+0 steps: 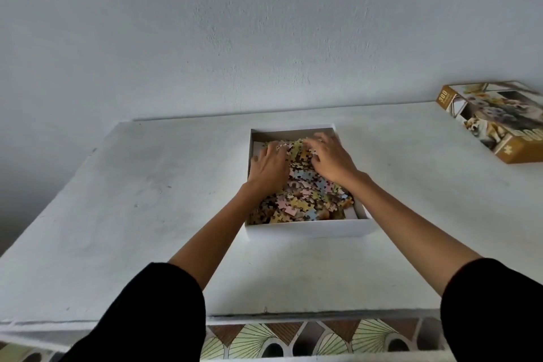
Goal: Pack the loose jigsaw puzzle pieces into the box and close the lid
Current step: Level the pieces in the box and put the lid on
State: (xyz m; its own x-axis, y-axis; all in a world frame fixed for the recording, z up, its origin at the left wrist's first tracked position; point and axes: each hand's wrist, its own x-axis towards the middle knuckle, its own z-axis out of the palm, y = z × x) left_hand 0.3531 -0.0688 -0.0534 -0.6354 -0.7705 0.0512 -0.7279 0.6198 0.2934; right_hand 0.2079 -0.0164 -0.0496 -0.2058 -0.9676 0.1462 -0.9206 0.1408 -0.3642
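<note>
A white open box (308, 229) stands in the middle of the white table, filled with a heap of colourful jigsaw pieces (305, 200). Both my hands are inside the box at its far half. My left hand (269, 166) lies palm down on the pieces at the left, fingers spread. On the right side of the heap rests my right hand (330, 160), palm down, with its fingers slightly bent over the pieces. The lid (496, 119), brown with a picture of dogs, lies at the table's far right.
The white table (132, 200) runs against a pale wall at the back. Its front edge is near me, with a patterned floor (293, 341) showing below. My black sleeves cover both upper arms at the bottom of the view.
</note>
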